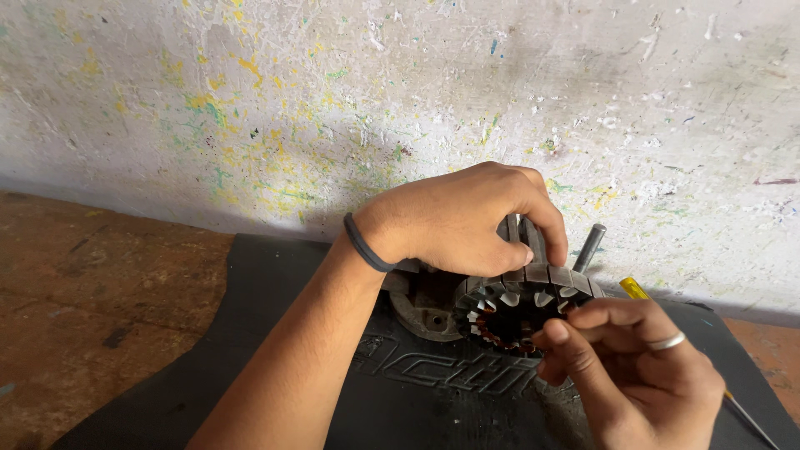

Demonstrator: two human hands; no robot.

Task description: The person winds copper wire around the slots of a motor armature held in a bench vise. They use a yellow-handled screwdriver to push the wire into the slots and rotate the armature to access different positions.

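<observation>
A round motor stator (521, 304) — a ring of grey steel laminations with pale slot liners and coppery windings showing inside — is held tilted on edge over a black rubber mat (275, 333), close against a paint-flecked white wall (417, 92). The ring's upper rim is gripped from above by the left hand (458, 221), whose fingers are curled over it and pressed close together, the thumb bearing on the near face of the laminations. A black band (364, 244) is worn on the left wrist. The right hand (633, 367) is held just in front of the ring's lower right edge, its fingertips drawn together in a pinch at the windings; what is pinched, if anything, cannot be told, since the thing is too small or hidden. A silver ring (668, 341) is seen on one finger of that hand. Behind the stator a dark metal shaft (589, 247) is seen rising at a slant, and a rounded metal housing (425, 312) lies on the mat just beside the stator's left side. A yellow-handled tool (633, 288) lies behind the right hand, partly hidden. Left of the mat, a worn brown floor (92, 292) is seen.
</observation>
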